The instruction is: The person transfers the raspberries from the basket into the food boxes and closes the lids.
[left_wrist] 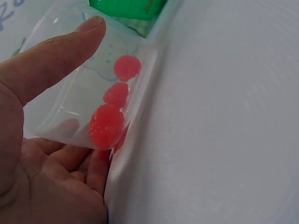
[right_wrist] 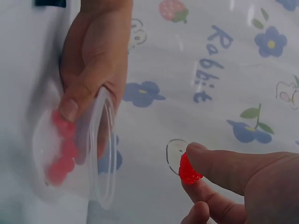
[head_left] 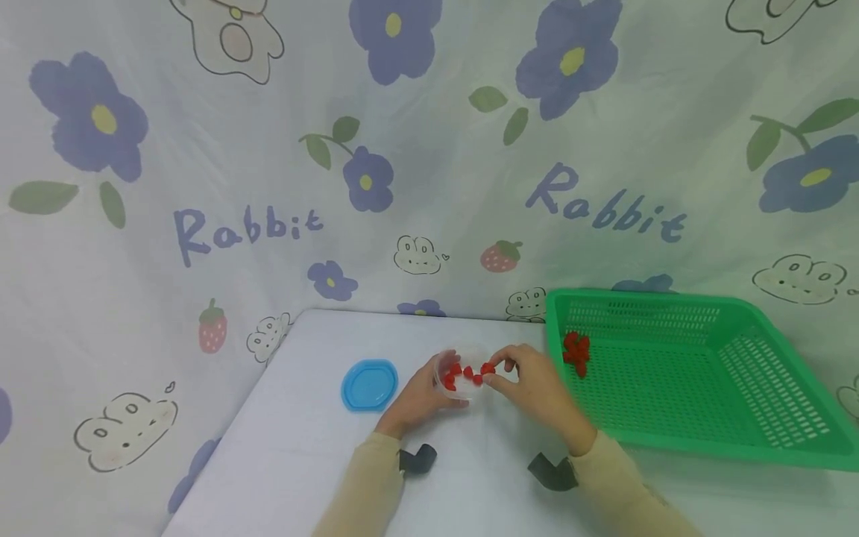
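Observation:
My left hand (head_left: pixel 423 395) grips a clear plastic tub (left_wrist: pixel 51 109), its thumb along the near side and its fingers under and round the other. Several red raspberries (left_wrist: pixel 106 127) lie inside, against the bottom. In the right wrist view, the tub is tipped on its side with the open rim (right_wrist: pixel 96 158) facing my right hand (right_wrist: pixel 261 182). Between that hand's thumb and forefinger is pinched a single raspberry (right_wrist: pixel 189 170), just outside the rim. The head view has my right hand at the tub's right edge.
Left of the tub, a blue lid (head_left: pixel 369 385) lies flat on the white table (head_left: pixel 295 447). To the right stands a large green plastic basket (head_left: pixel 711 447), with a small cluster of raspberries (head_left: pixel 576 353) in its far left corner. A printed curtain (head_left: pixel 429 186) hangs behind the table.

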Demonstrator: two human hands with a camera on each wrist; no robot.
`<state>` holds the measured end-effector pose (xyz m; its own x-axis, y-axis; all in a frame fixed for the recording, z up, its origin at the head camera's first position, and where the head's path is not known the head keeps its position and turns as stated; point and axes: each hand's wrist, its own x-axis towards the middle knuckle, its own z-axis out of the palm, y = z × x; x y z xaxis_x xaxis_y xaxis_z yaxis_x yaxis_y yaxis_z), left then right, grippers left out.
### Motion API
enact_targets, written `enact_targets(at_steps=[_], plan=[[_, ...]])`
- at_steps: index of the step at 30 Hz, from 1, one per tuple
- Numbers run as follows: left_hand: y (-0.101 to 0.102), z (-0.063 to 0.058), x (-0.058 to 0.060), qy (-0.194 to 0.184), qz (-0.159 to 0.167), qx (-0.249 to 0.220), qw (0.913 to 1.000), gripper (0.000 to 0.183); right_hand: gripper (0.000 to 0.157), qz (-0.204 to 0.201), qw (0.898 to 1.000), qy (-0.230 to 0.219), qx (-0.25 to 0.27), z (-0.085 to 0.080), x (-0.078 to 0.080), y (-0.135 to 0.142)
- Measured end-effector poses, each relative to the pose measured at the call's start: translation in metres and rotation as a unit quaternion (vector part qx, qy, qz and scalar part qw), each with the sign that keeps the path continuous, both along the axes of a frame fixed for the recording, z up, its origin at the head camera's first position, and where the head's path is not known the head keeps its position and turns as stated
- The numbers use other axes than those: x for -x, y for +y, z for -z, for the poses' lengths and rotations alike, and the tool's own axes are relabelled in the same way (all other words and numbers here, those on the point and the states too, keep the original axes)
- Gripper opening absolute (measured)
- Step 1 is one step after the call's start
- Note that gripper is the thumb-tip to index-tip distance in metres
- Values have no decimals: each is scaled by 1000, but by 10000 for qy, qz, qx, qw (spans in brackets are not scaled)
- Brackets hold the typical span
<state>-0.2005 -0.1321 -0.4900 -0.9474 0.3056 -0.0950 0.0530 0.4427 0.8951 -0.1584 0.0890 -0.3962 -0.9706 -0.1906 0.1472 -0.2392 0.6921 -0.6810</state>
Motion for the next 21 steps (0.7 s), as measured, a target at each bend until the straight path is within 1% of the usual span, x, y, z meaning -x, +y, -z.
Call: enact_targets(at_steps=[2,6,9,16,21], plan=[[0,-1,0,10,26,-59,10000,96,23,-26,10000,30,9,3,0,-5],[0,-2,1,-25,58,-199,9998,96,19,-76,9997,-50,224,12,1,-14],[0,-2,0,-43,24,-217,9998,97,19,-67,9990,-195,397,18,2,-19],[-1,-1,1,30,52,-233,9997,98,21,-78,9980,-247,578,32,6,-28],[-1,0,1,67,90,-229,9997,96,20,9,9967,-331,747,39,8,-33]])
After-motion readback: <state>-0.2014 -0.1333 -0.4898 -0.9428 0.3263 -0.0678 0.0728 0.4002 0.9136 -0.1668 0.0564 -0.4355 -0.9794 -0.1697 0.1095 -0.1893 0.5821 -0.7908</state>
